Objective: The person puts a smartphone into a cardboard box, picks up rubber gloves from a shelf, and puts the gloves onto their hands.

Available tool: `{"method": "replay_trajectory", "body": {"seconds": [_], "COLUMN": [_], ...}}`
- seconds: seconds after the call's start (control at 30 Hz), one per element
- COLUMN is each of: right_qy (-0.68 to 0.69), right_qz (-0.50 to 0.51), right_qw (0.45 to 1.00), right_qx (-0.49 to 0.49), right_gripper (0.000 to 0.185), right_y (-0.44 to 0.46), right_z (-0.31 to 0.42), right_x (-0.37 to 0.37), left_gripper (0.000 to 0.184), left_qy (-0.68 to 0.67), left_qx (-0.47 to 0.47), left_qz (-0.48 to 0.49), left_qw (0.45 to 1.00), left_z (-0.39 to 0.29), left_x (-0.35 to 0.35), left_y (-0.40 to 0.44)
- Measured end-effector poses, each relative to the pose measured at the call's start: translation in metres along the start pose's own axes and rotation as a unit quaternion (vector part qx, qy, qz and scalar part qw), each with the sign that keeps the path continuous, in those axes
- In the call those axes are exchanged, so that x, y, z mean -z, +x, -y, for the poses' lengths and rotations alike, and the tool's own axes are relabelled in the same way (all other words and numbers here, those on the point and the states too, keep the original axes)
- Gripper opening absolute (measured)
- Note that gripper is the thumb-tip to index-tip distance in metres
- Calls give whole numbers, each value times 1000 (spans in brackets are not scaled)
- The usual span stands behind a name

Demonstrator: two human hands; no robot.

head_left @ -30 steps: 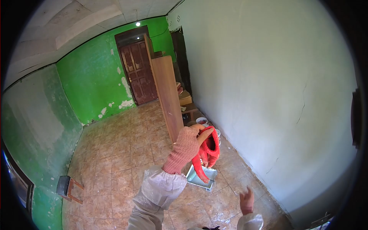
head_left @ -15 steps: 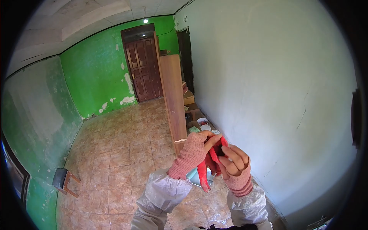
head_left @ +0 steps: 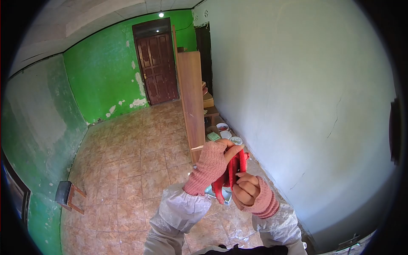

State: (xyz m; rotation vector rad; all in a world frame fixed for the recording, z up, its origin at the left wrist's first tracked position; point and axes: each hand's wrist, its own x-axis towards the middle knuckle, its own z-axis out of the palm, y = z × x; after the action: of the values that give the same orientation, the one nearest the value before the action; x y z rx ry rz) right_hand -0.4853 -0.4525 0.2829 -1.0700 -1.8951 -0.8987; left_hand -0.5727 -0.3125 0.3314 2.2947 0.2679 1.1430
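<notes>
So the change here is that the right hand [head_left: 247, 189] has come up to join in, and now both hands are at the red knitted glove [head_left: 222, 182]. The left hand [head_left: 231, 152] has the cuff pinched between thumb and fingers on its far side. The right one has its fingers bent in at the near side of the opening, but tbh I can't tell if it's gripping the rim or just pushing inside.

The glove hangs in front of the paint tray [head_left: 227, 196] from this angle, held up off the floor [head_left: 157, 187] and partly blocking the tray. With two hands on it, I'd say the cuff should be easier to keep open, though soft knit like that could fold in on itself.

Beyond the tray there are white tubs [head_left: 236, 140] near the wall [head_left: 276, 85], and a stool [head_left: 64, 193] is well off to its left.
</notes>
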Motion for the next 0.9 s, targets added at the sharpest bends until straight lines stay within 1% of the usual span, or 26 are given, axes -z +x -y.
{"method": "replay_trajectory", "body": {"seconds": [0.03, 0.07, 0.1, 0.17, 0.23, 0.27, 0.3, 0.33, 0.37, 0.4, 0.43, 0.5, 0.53, 0.57, 0.6, 0.63, 0.67, 0.7, 0.73, 0.77, 0.8, 0.83, 0.87, 0.9], "right_qy": [-11, -13, -30, -47, -35, -35, -39, -42, -44, -29, -14, -34, -80, -126, -126, -153, -182, -180, -217, -253, -255, -241, -230, -232], "right_qz": [15, 17, 22, 28, 33, 34, 61, 87, 87, 90, 92, 109, 131, 152, 151, 205, 258, 258, 305, 349, 349, 355, 360, 360], "right_qw": [1000, 1000, 999, 999, 998, 998, 994, 988, 988, 972, 947, 938, 929, 919, 918, 910, 897, 897, 895, 886, 885, 881, 876, 875], "right_qx": [-15, -16, -10, -3, -36, -37, -78, -118, -119, -214, -306, -328, -336, -341, -343, -327, -308, -310, -241, -169, -171, -198, -223, -226], "right_gripper": [31, 31, 27, 24, 37, 37, 35, 33, 33, 31, 29, 25, 26, 27, 27, 29, 32, 32, 33, 34, 34, 31, 28, 28], "right_y": [0, 1, 2, 2, 0, 1, 4, 5, 0, -8, -12, -14, -11, -10, -11, -12, -8, -9, -11, -14, -19, -27, -34, -40], "right_z": [4, 6, 7, 10, 14, 17, 22, 24, 23, 22, 22, 25, 26, 27, 27, 27, 31, 31, 30, 25, 22, 19, 14, 8], "right_x": [1, 1, 2, 2, -1, 0, 2, 3, -2, -9, -14, -14, -11, -9, -9, -9, -12, -13, -13, -12, -14, -20, -24, -26], "left_gripper": [30, 29, 28, 27, 26, 22, 18, 18, 14, 10, 10, 8, 7, 7, 8, 9, 9, 9, 10, 10, 10, 10, 11, 11], "left_qy": [-2, 0, 3, -8, -18, -23, -27, -28, 9, 46, 44, 39, 71, 70, 45, 20, 19, 21, 21, 20, 32, 43, -158, -160], "left_qx": [1, 22, 44, 46, 47, 43, 39, 39, -38, -117, -120, -105, -164, -165, -142, -117, -118, -75, -32, -33, -53, -74, 95, 93], "left_qz": [1, -1, -3, -15, -26, -33, -41, -40, -64, -88, -87, -72, -76, -75, -69, -62, -61, -36, -10, -8, -16, -23, -25, -22], "left_qw": [1000, 1000, 999, 999, 998, 998, 998, 998, 997, 988, 988, 991, 981, 981, 986, 991, 991, 996, 999, 999, 998, 996, 983, 983], "left_z": [-2, -5, -7, -7, -5, -5, -5, -5, -4, -3, -4, -3, 2, 4, 5, 6, 8, 9, 9, 9, 11, 11, 7, 11], "left_x": [2, 4, 5, 5, 2, 1, 1, -1, -4, -7, -10, -21, -27, -33, -38, -42, -35, -35, -35, -41, -46, -50, -55, -54], "left_y": [-1, -3, -5, -6, -9, -10, -11, -13, -15, -16, -18, -24, -25, -26, -27, -28, -31, -32, -35, -36, -40, -47, -53, -51]}}
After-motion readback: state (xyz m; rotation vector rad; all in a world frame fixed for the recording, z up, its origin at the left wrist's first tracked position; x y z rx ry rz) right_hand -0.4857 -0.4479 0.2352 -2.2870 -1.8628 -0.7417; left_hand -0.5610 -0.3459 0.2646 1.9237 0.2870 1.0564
